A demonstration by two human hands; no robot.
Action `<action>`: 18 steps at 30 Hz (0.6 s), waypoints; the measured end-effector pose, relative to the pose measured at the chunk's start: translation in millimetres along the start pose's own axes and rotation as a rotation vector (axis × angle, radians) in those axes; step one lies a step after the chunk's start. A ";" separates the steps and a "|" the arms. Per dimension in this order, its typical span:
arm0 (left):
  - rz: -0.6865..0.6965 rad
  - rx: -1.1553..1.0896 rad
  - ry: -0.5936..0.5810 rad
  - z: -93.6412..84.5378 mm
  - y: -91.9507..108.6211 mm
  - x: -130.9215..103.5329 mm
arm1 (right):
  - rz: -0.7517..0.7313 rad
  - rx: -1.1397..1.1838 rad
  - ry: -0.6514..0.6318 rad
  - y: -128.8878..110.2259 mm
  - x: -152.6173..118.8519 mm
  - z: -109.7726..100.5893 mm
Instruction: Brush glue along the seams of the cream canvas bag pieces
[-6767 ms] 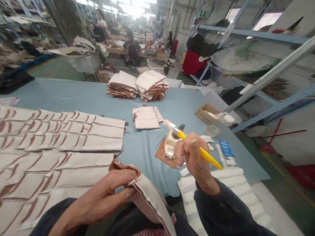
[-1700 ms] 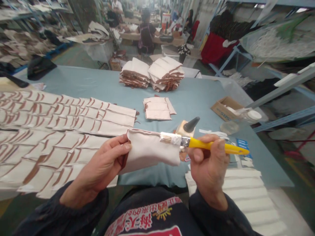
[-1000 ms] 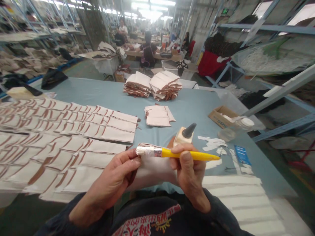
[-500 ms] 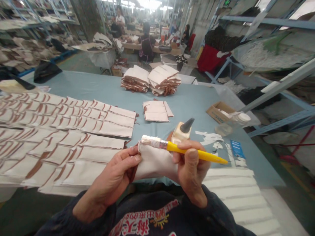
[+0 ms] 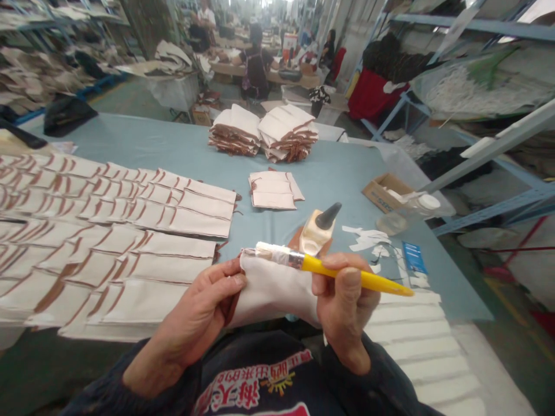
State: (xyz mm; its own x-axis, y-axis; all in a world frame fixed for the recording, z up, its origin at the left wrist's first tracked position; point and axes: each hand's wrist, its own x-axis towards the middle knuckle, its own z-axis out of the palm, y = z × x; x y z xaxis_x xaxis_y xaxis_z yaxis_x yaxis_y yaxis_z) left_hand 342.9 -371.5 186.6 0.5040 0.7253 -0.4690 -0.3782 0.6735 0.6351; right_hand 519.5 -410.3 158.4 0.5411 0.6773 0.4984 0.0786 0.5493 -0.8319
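Note:
My left hand (image 5: 203, 312) pinches the left end of a cream fabric piece (image 5: 273, 292) with a brown underside. In my right hand (image 5: 347, 306) is a yellow-handled brush (image 5: 359, 279), its whitish, coated bristles lying along the piece's top edge. The right hand's lower fingers are near the piece's right end. Just behind the brush stands a cream bottle (image 5: 315, 234) with a dark, tilted nozzle. Overlapping rows of cream pieces with brown edges (image 5: 165, 260) spread over the table to the left.
Stacked pieces (image 5: 288, 130) and a small pile (image 5: 273, 190) lie farther back on the blue-covered table (image 5: 165, 144). On the right are a cardboard box (image 5: 384, 193), a clear jar (image 5: 407, 214), white scraps, a blue packet (image 5: 415, 257) and pale strips (image 5: 416, 341). People sit beyond.
The brush and my right hand have shifted right and slightly down, the bristles sliding along the edge away from my left fingers. The view has tilted slightly.

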 end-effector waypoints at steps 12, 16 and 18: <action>-0.033 -0.009 0.046 0.3 -1.6 17.4 | -0.125 -0.130 -0.081 17.1 -5.2 -9.5; -0.031 -0.038 0.053 -0.8 0.4 21.6 | -0.133 -0.242 -0.172 23.5 -7.5 -17.1; -0.037 -0.046 0.054 -1.5 1.5 22.7 | -0.137 -0.288 -0.076 25.0 -7.3 -20.6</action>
State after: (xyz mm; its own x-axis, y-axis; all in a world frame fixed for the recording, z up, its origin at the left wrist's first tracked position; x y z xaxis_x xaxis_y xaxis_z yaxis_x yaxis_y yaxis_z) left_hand 352.6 -353.7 176.0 0.4759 0.7057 -0.5248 -0.3964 0.7048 0.5883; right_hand 534.8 -411.6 129.0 0.4458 0.6470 0.6186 0.3858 0.4847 -0.7850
